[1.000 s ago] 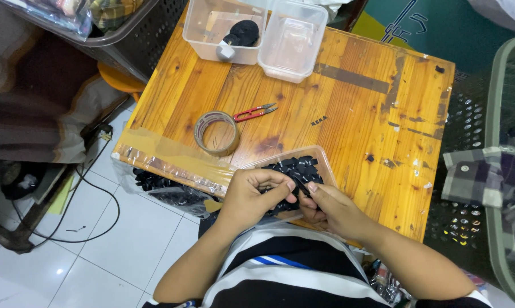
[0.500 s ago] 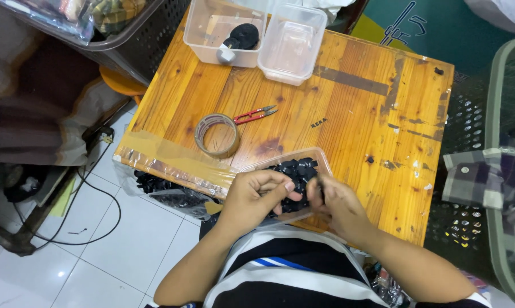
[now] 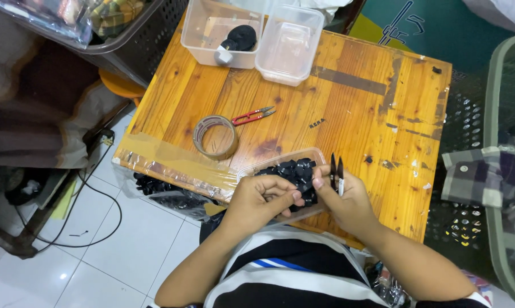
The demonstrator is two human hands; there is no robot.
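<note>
A small black piece (image 3: 303, 191) is pinched between both hands at the lower middle of the frame, just over the near rim of a clear tray (image 3: 252, 169) filled with more black pieces (image 3: 292, 171). The left hand (image 3: 263, 199) is curled, its fingertips closed on the piece from the left side. The right hand (image 3: 346, 197) meets it from the right and is also clamped on a black thread snipper (image 3: 337, 173), whose two blades stand upright and slightly apart above the knuckles. The two hands are together, touching at the piece.

The step in hand is judged to be the trimming of one piece taken from the tray. For the next move, the blades would have to be tipped down to the piece while it is held steady by the left fingers; exactly what is to be cut cannot be told, since the piece is mostly hidden by the fingers.

Well apart, toward the middle left of the wooden table (image 3: 360, 114), a tape roll (image 3: 215, 137) and a red snipper (image 3: 253, 116) are lying untouched
</note>
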